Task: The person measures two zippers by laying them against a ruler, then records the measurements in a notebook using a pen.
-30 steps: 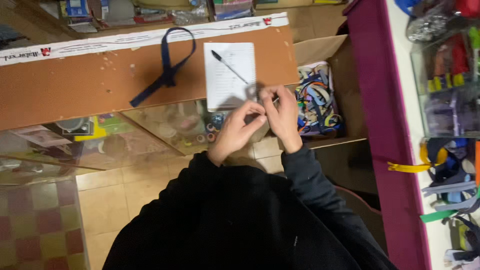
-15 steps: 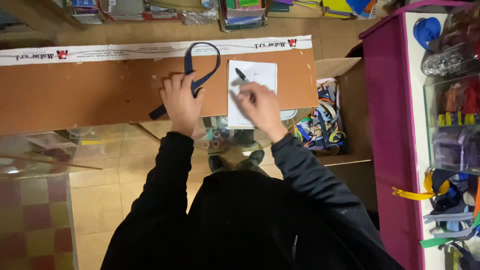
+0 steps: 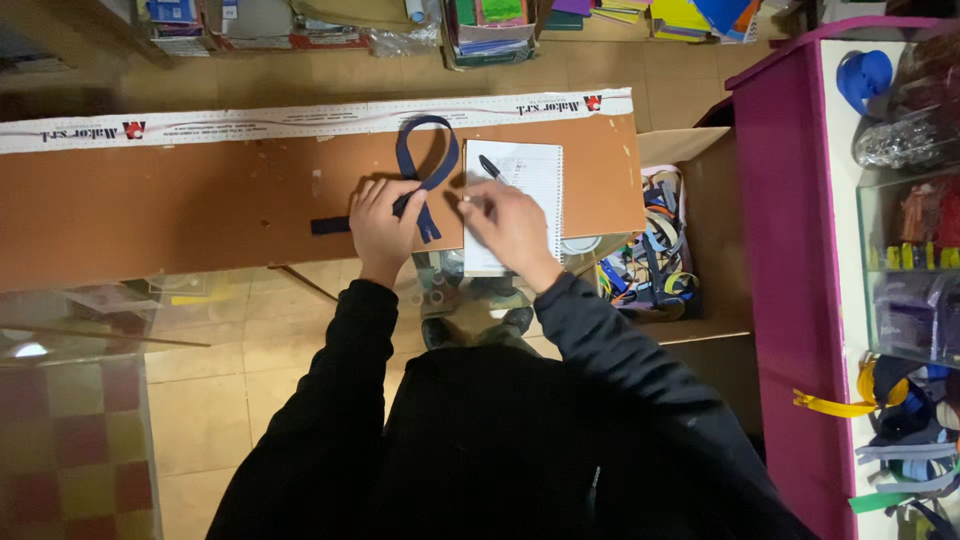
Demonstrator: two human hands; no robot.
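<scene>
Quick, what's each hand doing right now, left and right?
Left hand: pressed flat on the dark blue looped zipper strip on the brown board.
Right hand: fingers curled over the white spiral notepad; what it holds cannot be told.

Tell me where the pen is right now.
In the head view, the pen lies on the top left corner of the white notepad, just above the right hand and right of the looped blue strap.

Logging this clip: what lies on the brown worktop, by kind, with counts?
Navy zipper: 1, under the left hand
Notepad: 1, by the right hand
Pen: 1
Ruler strip: 1
Total: 4
</scene>
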